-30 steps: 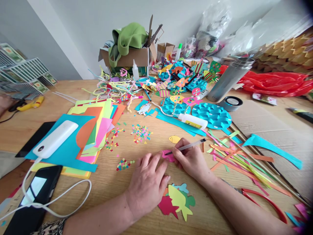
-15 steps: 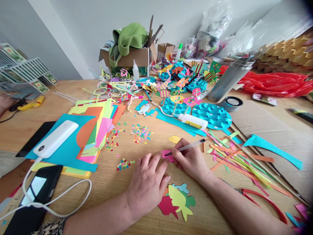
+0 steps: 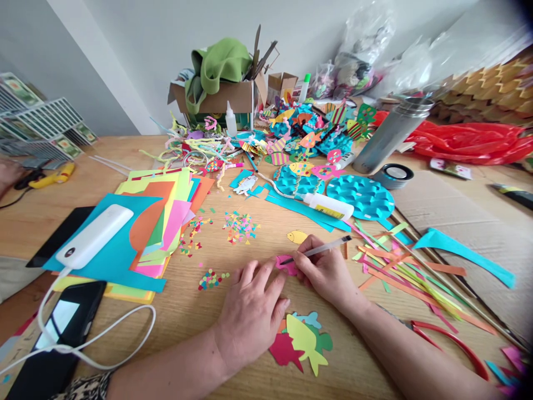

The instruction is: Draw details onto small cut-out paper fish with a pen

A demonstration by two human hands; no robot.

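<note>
We see a wooden tabletop with fine, pale grain running across the whole frame. At the right edge lies a flat, matt sheet of corrugated cardboard, and above it sprawls a crumpled, glossy red plastic bag. At left we find a fanned paper stack, smooth sheets in turquoise, orange, pink and lime. A cardboard box stands at upper centre, soft green fabric drooping over its rim. At upper right we note a cylindrical brushed-steel flask.

Near the centre, our left hand lies palm down, fingers loosely spread, fingertips at the left edge of a pink paper cutout. Our right hand pinches a slim translucent pen. Right of centre sits a round, bumpy turquoise disc; below the hands overlap flat paper fish.

The pen slants, its tip on the pink paper cutout, just below a rounded yellow fish. Smallest are the round paper dots, left of our hands.
</note>
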